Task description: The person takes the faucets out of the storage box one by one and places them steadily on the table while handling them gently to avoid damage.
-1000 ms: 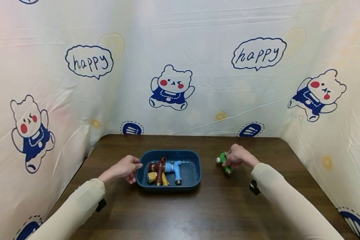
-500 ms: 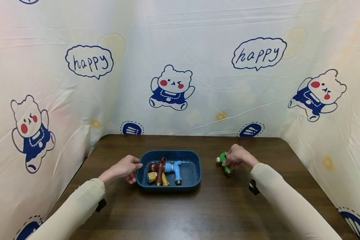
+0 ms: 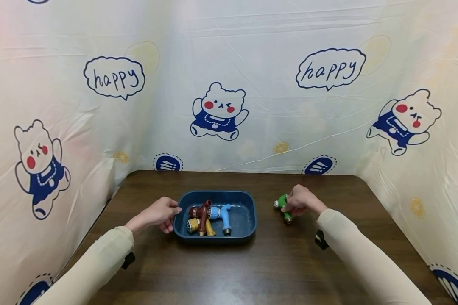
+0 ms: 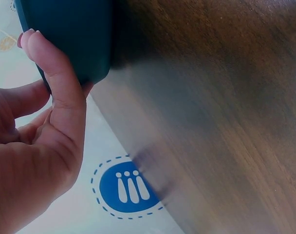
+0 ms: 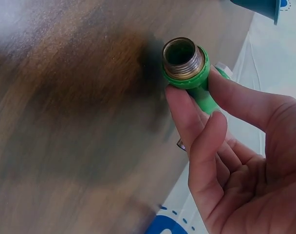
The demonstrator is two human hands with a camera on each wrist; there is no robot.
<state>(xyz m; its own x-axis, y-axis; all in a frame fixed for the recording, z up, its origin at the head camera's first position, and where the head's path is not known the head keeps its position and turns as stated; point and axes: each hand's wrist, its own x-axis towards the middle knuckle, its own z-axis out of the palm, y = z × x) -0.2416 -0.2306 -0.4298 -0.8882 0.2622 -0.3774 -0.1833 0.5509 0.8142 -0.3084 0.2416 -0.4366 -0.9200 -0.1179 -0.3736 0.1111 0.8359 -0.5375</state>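
My left hand (image 3: 161,214) pinches the left rim of a dark blue plastic tray (image 3: 248,234), thumb and fingers on either side of its wall in the left wrist view. Inside the tray lie a dark red faucet (image 3: 204,216), a light blue faucet (image 3: 224,218) and a yellow faucet (image 3: 193,225), the red one across the yellow. To the right of the tray, my right hand (image 3: 300,201) holds a green faucet (image 3: 282,201) between thumb and fingers. In the right wrist view its threaded metal end (image 5: 183,59) faces the camera; the fingers hide part of its body.
Everything is on a brown wooden table (image 3: 229,271). A pale printed cloth (image 3: 267,55) hangs behind it and along both sides. The tray's corner (image 5: 265,9) shows at the top of the right wrist view.
My right hand has shifted very slightly left with the green faucet. The left hand and the tray stay where they were.
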